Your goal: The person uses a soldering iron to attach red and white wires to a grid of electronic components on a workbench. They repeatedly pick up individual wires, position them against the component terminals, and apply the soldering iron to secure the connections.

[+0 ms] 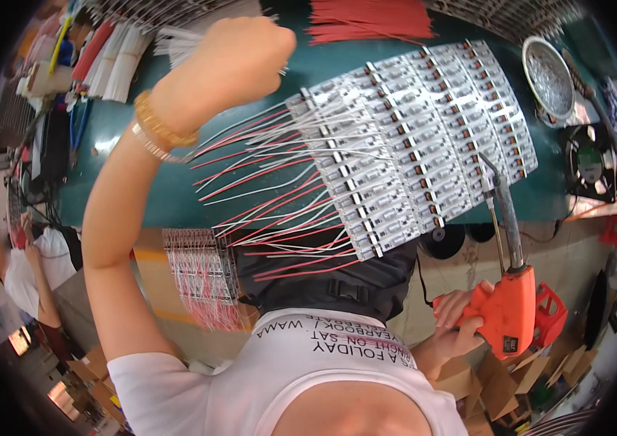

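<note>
Soldering gun (pixel 506 309) | gripped by right hand (pixel 461 309) | left hand (pixel 239 62) fisted on white wires (pixel 177 43)

soldering gun (pixel 506 312): glossy orange plastic body, bare metal barrel | circuit board strips (pixel 410 145): white, smooth, faint sheen | lead wires (pixel 265 189): red and white plastic insulation | bench top (pixel 337 65): matt green | bowl (pixel 549 78): shiny metal | bracelet (pixel 159 131): gold metal
</note>
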### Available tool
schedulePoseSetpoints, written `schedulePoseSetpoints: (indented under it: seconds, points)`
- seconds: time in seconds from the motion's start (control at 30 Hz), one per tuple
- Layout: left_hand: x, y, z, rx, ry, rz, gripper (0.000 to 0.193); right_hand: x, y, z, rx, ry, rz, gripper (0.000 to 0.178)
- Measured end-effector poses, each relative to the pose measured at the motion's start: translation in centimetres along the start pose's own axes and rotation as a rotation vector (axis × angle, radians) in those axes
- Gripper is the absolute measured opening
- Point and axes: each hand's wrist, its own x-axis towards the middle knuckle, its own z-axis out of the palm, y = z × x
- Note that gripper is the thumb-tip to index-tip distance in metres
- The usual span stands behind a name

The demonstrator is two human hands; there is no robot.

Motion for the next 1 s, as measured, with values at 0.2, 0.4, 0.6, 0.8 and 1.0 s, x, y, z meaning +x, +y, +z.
schedulePoseSetpoints:
  seconds: [0.2,0.4,0.6,0.8,1.0]
  points:
    - [-3.4,7.7,-1.6,-0.939,0.212,-0.065,0.005,-0.3,-1.0,0.0,-0.081,0.013,0.015,0.064]
    - [-3.9,14.7,0.9,-0.977,0.339,0.005,0.010,-2.8,-1.8,-1.1,-0.126,-0.042,0.088,0.066]
    - [-3.7,16.0,2.1,-0.887,0.417,-0.086,0.012,-3.4,-1.6,-0.6,-0.173,-0.054,0.122,0.067]
    - [-3.8,15.8,2.0,-0.885,0.410,-0.091,0.013,-3.8,-2.0,-0.8,-0.213,-0.048,0.154,0.069]
    - [-3.7,16.0,2.0,-0.839,0.384,-0.088,0.014,-4.2,-1.9,-1.4,-0.215,-0.087,0.181,0.071]
